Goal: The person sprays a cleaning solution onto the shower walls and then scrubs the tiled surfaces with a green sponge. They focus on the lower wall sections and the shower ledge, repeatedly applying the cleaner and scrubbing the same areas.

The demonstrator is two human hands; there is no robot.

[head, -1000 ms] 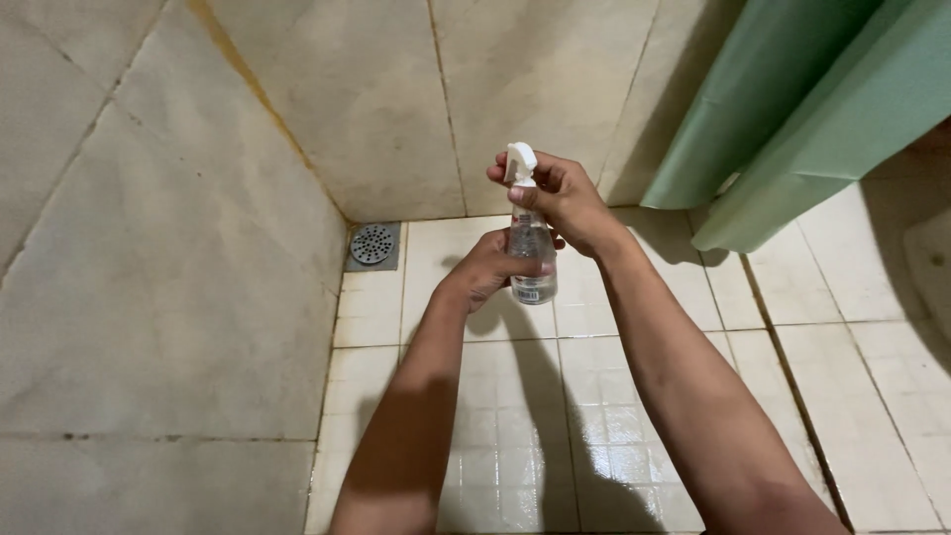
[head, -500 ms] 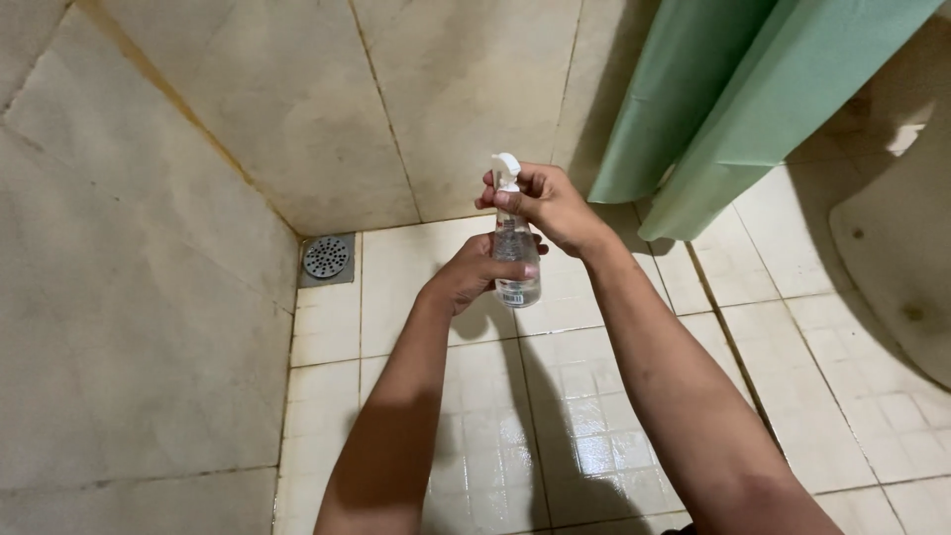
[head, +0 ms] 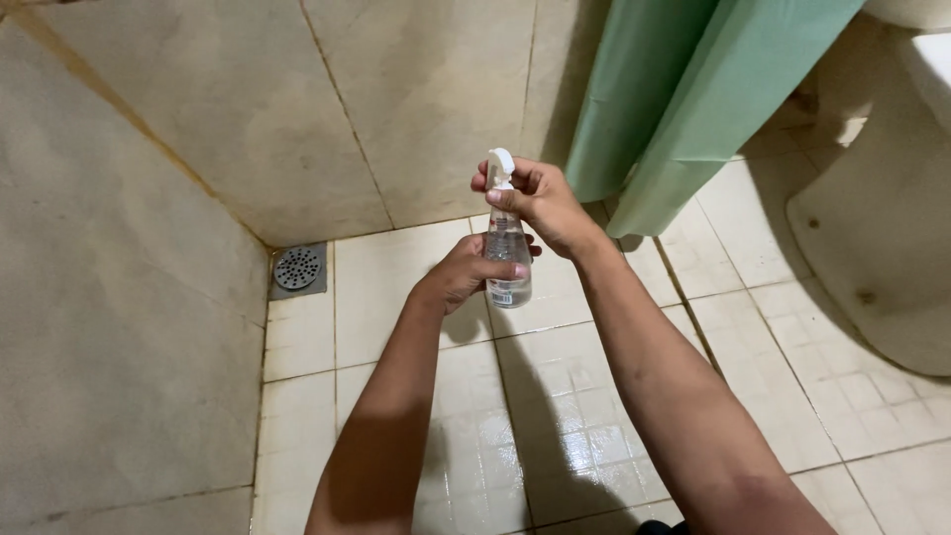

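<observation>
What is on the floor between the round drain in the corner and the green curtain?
In the head view, only bare floor tiles lie between the drain and the curtain; the spray bottle is held above that stretch.

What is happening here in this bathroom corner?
A person stands over a tiled floor and holds a clear spray bottle upright with both hands. The left hand grips the body of the bottle, and the right hand is closed around its white spray head. A round drain sits in the corner, a green curtain hangs behind, and a toilet base is at the right.
</observation>
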